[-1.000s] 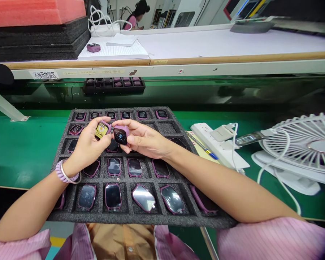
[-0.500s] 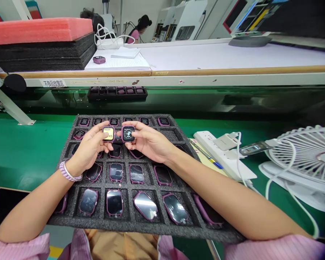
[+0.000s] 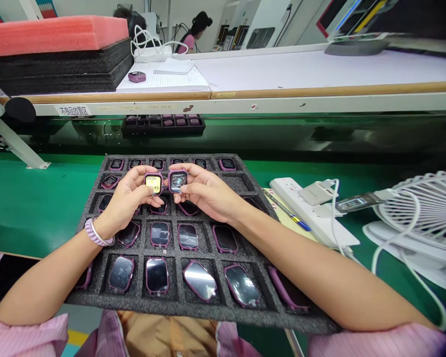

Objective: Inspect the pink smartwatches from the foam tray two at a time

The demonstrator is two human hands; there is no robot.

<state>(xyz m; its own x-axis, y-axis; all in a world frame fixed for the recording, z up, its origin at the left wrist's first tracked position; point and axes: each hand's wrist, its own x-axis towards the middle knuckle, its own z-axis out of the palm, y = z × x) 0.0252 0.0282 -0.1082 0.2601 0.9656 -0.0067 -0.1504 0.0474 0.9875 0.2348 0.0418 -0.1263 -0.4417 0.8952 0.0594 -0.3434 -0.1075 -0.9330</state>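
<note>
My left hand (image 3: pixel 133 194) is closed on a purple smartwatch (image 3: pixel 153 184) whose lit screen is yellow and white with digits ending in 45. Close beside it, my right hand (image 3: pixel 204 191) grips a second purple smartwatch (image 3: pixel 178 181); its screen shows a dark face, and the thumb rests at its lower right. Neither watch has a strap that I can see. Both are held above a dark grey foam tray (image 3: pixel 171 308) divided into square pockets. Several watch cases, such as one with a dark screen (image 3: pixel 157 275), lie in the pockets at varied angles. My forearms hide some pockets.
A white power strip (image 3: pixel 312 213) with a charger, cables and a pen (image 3: pixel 290 214) lies right of the tray, near a white fan (image 3: pixel 431 223). Stacked foam (image 3: pixel 59 64) and one watch (image 3: pixel 137 77) sit on the shelf. A smaller tray (image 3: pixel 163 130) stands underneath. People are beyond.
My left thumb has moved down from the yellow screen, showing more of its digits. The right watch's display looks different. The whole view has shifted slightly.
</note>
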